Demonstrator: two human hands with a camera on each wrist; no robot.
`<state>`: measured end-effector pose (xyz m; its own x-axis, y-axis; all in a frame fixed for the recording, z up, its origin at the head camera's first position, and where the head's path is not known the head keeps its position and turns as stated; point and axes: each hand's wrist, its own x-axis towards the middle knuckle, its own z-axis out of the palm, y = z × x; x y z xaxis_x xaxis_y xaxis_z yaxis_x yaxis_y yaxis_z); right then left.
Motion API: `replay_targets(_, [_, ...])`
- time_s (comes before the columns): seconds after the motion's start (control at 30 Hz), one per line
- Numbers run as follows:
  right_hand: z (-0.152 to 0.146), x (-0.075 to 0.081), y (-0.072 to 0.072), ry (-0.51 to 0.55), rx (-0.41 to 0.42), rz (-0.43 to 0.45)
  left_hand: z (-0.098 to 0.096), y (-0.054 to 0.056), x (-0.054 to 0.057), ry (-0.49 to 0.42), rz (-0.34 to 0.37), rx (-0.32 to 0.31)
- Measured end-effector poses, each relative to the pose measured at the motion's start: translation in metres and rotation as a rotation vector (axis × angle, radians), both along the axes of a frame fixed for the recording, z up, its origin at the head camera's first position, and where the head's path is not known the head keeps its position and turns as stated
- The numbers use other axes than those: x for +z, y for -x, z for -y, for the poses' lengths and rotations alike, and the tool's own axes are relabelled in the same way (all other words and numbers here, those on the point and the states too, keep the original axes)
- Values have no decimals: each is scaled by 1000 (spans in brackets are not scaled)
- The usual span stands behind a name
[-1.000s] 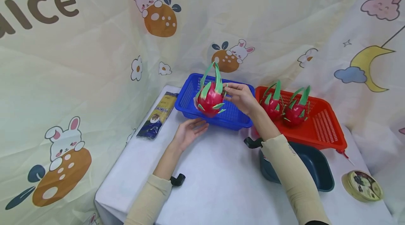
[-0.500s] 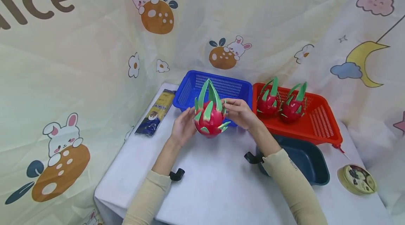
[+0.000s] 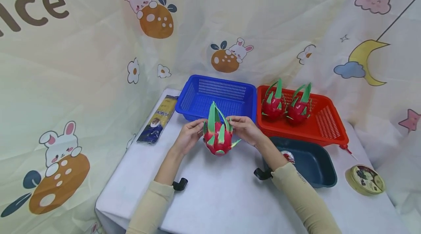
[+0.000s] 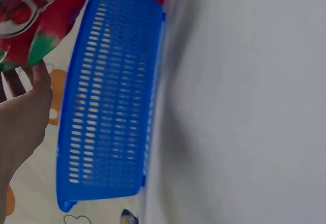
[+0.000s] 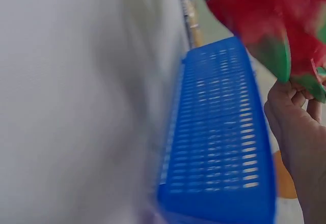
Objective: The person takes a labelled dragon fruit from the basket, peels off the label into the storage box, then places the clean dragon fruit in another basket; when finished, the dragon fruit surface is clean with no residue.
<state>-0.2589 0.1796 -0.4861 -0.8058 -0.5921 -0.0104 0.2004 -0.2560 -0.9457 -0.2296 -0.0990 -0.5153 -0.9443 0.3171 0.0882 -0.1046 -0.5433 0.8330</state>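
Note:
A red dragon fruit point(image 3: 218, 142) with long green tips is held upright over the white table, in front of the blue basket point(image 3: 189, 111). My left hand point(image 3: 188, 137) pinches the green scales at its left side. On the opposite side, the fingers of my right hand point(image 3: 246, 130) pinch its green scales too. A round printed label point(image 4: 23, 25) shows on the fruit in the left wrist view. In the right wrist view the fruit point(image 5: 254, 18) is blurred, and its upper part runs out of frame.
Two more dragon fruits, a left one point(image 3: 272, 108) and a right one point(image 3: 298, 111), stand in a red basket point(image 3: 323, 131). Nearer lies a dark teal basin point(image 3: 309, 162), with a round tin point(image 3: 365, 180) to its right. A blue and gold packet point(image 3: 158, 120) lies left of the blue basket.
The dragon fruit has come down and nearer, from over the blue basket to in front of it. My left hand, open below the fruit at first, has taken hold of its left side.

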Motion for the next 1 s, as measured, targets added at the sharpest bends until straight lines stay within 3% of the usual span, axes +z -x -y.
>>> replay_targets(0.17, [5, -18, -2, -79, 31, 25, 1, -3, -14, 111, -46, 3])
replay_targets(0.33, [11, -24, -3, -170, 41, 36, 0, -3, -19, 181, -38, 11])
replay_targets(0.5, [12, -18, -7, -342, -139, 40, -4, 1, -18, 168, 12, 57])
replay_targets(0.6, [13, -17, -12, -496, -267, -9, -5, 2, -20, 168, 26, 68])
replay_targets(0.7, [14, -18, -16, -660, -334, -66, -4, 3, -22, 172, 18, 52])
replay_targets(0.8, [11, -20, -20, -778, -330, -89, -4, 2, -20, 204, 11, 19])
replay_targets(1.0, [-4, -22, -26, -833, -212, -88, -12, 2, -14, 312, -23, -71])
